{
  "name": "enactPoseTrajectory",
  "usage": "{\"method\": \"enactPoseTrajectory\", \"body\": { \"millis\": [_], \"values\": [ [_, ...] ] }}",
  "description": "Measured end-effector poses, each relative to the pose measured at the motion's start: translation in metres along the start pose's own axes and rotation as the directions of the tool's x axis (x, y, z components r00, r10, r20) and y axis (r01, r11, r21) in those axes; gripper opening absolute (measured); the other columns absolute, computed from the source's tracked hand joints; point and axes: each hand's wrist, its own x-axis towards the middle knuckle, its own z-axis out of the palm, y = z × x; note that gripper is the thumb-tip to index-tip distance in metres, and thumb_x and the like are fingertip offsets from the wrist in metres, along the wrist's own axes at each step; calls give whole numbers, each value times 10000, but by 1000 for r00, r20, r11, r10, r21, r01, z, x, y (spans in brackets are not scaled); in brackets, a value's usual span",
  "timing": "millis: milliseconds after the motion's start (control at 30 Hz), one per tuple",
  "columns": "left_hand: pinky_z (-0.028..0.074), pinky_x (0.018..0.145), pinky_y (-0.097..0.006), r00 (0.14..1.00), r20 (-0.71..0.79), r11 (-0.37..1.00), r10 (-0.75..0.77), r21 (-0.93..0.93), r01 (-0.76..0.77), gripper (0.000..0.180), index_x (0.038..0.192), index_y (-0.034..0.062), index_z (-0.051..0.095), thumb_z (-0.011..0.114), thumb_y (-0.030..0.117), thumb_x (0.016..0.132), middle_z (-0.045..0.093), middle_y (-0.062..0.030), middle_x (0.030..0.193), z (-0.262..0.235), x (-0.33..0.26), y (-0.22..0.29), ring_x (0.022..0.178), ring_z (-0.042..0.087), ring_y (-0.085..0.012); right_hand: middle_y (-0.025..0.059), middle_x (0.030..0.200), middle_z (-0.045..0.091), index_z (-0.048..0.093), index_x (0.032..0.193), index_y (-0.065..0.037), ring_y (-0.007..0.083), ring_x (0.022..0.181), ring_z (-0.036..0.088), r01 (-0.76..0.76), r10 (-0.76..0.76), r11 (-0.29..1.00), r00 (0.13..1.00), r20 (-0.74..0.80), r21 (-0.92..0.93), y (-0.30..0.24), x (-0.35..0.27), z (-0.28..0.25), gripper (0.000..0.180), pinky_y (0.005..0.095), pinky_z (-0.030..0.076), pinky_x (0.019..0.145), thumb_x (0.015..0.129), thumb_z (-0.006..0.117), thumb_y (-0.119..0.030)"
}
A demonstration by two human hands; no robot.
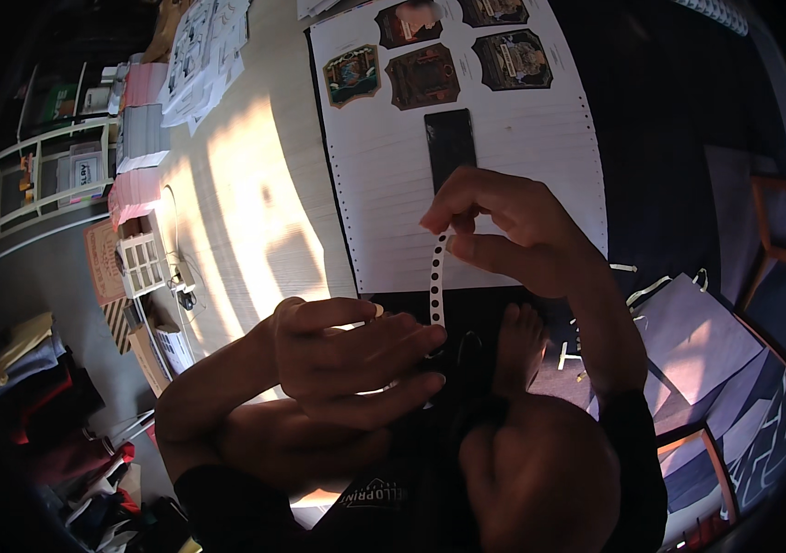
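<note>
A narrow white strip (436,281) with a row of dark round spots or holes stretches upright between my two hands. Its far end is pinched between the thumb and fingers of my right hand (513,230). At the near end, the curled fingers of my left hand (347,355) close on the strip; part of the grip is hidden. A small pale yellow bit (378,311) shows by the left hand's knuckles, too small to name. Just beyond my right hand a flat black rectangular object (450,143) lies on white continuous paper (384,203) with punched edges.
Several dark ornate cut-out cards (422,76) lie at the paper's far end. On the left are paper stacks (142,129), a white rack (47,180) and a cable (174,240). My bare foot (519,346) is close below the paper. Wooden chair frames (762,249) stand at right.
</note>
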Motion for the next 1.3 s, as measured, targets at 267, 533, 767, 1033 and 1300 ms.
{"method": "enactPoseTrajectory", "body": {
  "millis": [267,533,767,1033,1300],
  "values": [
    [481,898,-272,998,-24,999,50,4,-50,244,1146,204,658,677,133,913,778,12,1017,5,-1,-1,977,688,-115,103,964,640,679,1026,39,165,918,615,-75,59,961,996,69,267,4,-10,-7,164,326,473,849,874,668,-23],
    [480,897,-271,999,11,998,51,-43,-51,243,1134,183,681,639,116,903,777,-8,1015,2,5,0,968,686,-115,101,951,651,691,979,40,158,902,608,-119,106,970,992,68,214,9,-7,-6,91,321,475,840,899,665,5],
    [489,940,-318,998,0,998,59,-36,-59,221,1123,195,681,649,166,906,768,-19,1060,6,-5,-2,979,690,-136,87,934,670,684,993,35,148,891,639,-39,33,971,999,30,236,15,-13,-8,76,315,510,836,923,655,30],
    [473,968,-472,984,125,990,-131,-40,137,277,1072,173,634,703,139,806,727,-63,1208,10,-15,-10,1129,641,-289,113,929,631,669,951,54,155,841,613,-31,67,982,980,-189,187,3,-26,-11,111,309,506,775,857,618,85],
    [471,974,-357,571,311,236,-760,-686,688,511,1300,-32,520,709,-50,825,695,-106,981,44,16,-16,1016,680,-176,71,819,634,674,922,-7,135,691,550,95,-108,967,993,-39,-238,-8,-17,-3,114,279,417,614,811,663,18]
  ]
}}
